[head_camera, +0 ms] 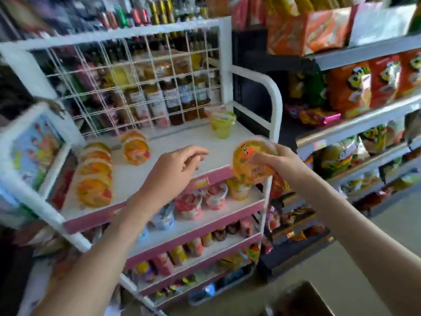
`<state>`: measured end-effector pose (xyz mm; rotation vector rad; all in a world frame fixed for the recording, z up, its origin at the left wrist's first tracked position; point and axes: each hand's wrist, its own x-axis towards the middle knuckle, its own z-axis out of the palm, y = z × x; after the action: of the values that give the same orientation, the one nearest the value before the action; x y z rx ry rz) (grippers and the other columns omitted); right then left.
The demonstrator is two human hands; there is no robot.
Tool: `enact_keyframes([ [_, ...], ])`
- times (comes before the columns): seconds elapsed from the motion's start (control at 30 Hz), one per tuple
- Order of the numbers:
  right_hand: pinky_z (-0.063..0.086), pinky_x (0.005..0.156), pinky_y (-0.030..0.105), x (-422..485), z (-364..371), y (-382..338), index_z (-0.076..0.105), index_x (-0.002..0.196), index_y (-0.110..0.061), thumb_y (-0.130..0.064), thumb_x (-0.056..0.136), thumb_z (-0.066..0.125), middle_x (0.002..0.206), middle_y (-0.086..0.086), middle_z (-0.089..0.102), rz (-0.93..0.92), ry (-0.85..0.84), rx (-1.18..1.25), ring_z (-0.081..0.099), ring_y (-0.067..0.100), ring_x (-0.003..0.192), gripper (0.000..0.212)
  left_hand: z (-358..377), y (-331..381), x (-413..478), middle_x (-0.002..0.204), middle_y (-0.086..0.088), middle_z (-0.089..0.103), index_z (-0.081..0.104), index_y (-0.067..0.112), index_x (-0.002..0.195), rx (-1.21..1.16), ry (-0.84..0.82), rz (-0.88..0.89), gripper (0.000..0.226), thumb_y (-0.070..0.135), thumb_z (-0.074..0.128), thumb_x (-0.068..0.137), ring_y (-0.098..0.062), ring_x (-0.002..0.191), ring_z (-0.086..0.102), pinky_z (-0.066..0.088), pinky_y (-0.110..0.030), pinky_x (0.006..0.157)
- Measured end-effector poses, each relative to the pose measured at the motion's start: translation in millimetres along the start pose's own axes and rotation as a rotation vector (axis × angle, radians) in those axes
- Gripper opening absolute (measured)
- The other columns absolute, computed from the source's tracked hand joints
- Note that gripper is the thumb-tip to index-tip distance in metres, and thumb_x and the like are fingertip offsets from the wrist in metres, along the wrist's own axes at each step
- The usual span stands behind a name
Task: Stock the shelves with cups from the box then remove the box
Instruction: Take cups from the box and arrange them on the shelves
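My right hand (pixel 271 164) grips an orange cup (pixel 250 160) by its lid, held at the right front corner of the white top shelf (pixel 173 144). Over the front middle of that shelf, my left hand (pixel 180 165) hovers with loosely curled fingers and holds nothing. A row of several orange cups (pixel 94 176) lies along the shelf's left side, and two more orange cups (pixel 135 148) stand behind them. One green cup (pixel 222 124) stands at the back right. The corner of a cardboard box (pixel 300 299) shows at the bottom right on the floor.
A white wire grid (pixel 136 87) backs the top shelf and a white tube rail (pixel 273 99) bounds its right side. Lower pink-edged shelves (pixel 193 224) hold other cups. A grey rack of snack bags (pixel 364 99) stands close on the right.
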<state>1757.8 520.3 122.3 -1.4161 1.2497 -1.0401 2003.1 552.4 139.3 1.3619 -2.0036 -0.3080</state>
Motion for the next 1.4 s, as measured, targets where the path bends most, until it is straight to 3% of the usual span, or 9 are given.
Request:
enact_keyframes([
  [0.07, 0.056, 0.083, 0.033, 16, 39, -18, 0.065, 0.108, -0.018, -0.028, 0.072, 0.078, 0.094, 0.001, 0.072, -0.034, -0.077, -0.036, 0.069, 0.015, 0.085, 0.04, -39, -24, -9, 0.095, 0.012, 0.065, 0.066, 0.022, 0.11, 0.134, 0.068, -0.009, 0.022, 0.012, 0.055, 0.094, -0.003, 0.076, 0.06, 0.039, -0.001, 0.067],
  [0.13, 0.054, 0.079, 0.027, 30, 80, -29, 0.062, 0.103, -0.027, -0.024, 0.075, 0.077, 0.09, -0.006, 0.069, -0.05, -0.146, -0.042, 0.066, 0.011, 0.084, 0.032, -72, -51, -16, 0.097, 0.007, 0.066, 0.067, 0.019, 0.11, 0.253, 0.131, -0.018, 0.021, 0.011, 0.058, 0.092, -0.009, 0.078, 0.061, 0.036, -0.001, 0.067],
  [0.23, 0.053, 0.081, 0.03, 58, 145, -30, 0.06, 0.108, -0.028, -0.023, 0.074, 0.078, 0.101, -0.002, 0.066, -0.075, -0.215, -0.1, 0.063, 0.015, 0.091, 0.039, -104, -107, -23, 0.115, -0.001, 0.062, 0.065, 0.017, 0.113, 0.382, 0.136, -0.107, 0.024, 0.012, 0.059, 0.09, -0.019, 0.102, 0.06, 0.038, -0.019, 0.081],
  [0.37, 0.047, 0.061, 0.019, 103, 218, -18, 0.053, 0.118, -0.019, -0.021, 0.076, 0.077, 0.101, 0.004, 0.06, -0.035, -0.235, -0.117, 0.058, 0.015, 0.085, 0.047, -123, -172, -23, 0.134, -0.002, 0.048, 0.059, 0.023, 0.123, 0.405, 0.076, -0.252, 0.031, 0.018, 0.057, 0.092, -0.019, 0.12, 0.05, 0.038, -0.034, 0.102],
  [0.53, 0.053, 0.079, 0.035, 150, 272, -2, 0.048, 0.127, -0.006, -0.013, 0.082, 0.071, 0.107, 0.008, 0.059, 0.042, -0.253, -0.111, 0.059, 0.023, 0.096, 0.05, -122, -211, -1, 0.151, -0.005, 0.026, 0.04, 0.032, 0.139, 0.425, -0.047, -0.394, 0.049, 0.028, 0.055, 0.093, -0.023, 0.129, 0.042, 0.034, -0.041, 0.108],
  [0.73, 0.054, 0.077, 0.034, 174, 293, 13, 0.048, 0.131, -0.02, -0.008, 0.082, 0.068, 0.114, 0.007, 0.059, -0.001, -0.32, -0.179, 0.059, 0.024, 0.102, 0.054, -113, -232, 20, 0.156, -0.006, 0.019, 0.022, 0.033, 0.148, 0.485, -0.187, -0.472, 0.063, 0.043, 0.051, 0.093, -0.027, 0.143, 0.017, 0.018, -0.049, 0.116],
  [0.9, 0.054, 0.088, 0.039, 180, 293, 17, 0.051, 0.13, -0.027, -0.018, 0.083, 0.067, 0.117, 0.006, 0.062, -0.119, -0.325, -0.362, 0.061, 0.024, 0.104, 0.05, -116, -230, 22, 0.141, 0.001, 0.044, 0.024, 0.029, 0.148, 0.322, -0.254, -0.511, 0.061, 0.04, 0.05, 0.094, -0.018, 0.121, 0.049, 0.044, -0.037, 0.099],
  [1.17, 0.046, 0.074, 0.019, 182, 287, 15, 0.049, 0.133, -0.019, -0.011, 0.087, 0.063, 0.113, 0.005, 0.059, -0.139, -0.263, -0.39, 0.054, 0.015, 0.096, 0.048, -111, -214, 27, 0.143, -0.002, 0.043, 0.038, 0.022, 0.141, 0.503, -0.117, -0.35, 0.049, 0.039, 0.047, 0.096, -0.021, 0.131, 0.041, 0.038, -0.035, 0.103],
  [1.4, 0.048, 0.094, 0.034, 175, 275, 12, 0.04, 0.14, -0.015, -0.014, 0.084, 0.068, 0.129, 0.008, 0.055, -0.189, -0.242, -0.435, 0.054, 0.023, 0.116, 0.063, -77, -189, 49, 0.144, -0.004, 0.041, 0.035, 0.02, 0.144, 0.538, -0.012, -0.219, 0.05, 0.032, 0.046, 0.097, -0.023, 0.13, 0.041, 0.038, -0.036, 0.106],
])
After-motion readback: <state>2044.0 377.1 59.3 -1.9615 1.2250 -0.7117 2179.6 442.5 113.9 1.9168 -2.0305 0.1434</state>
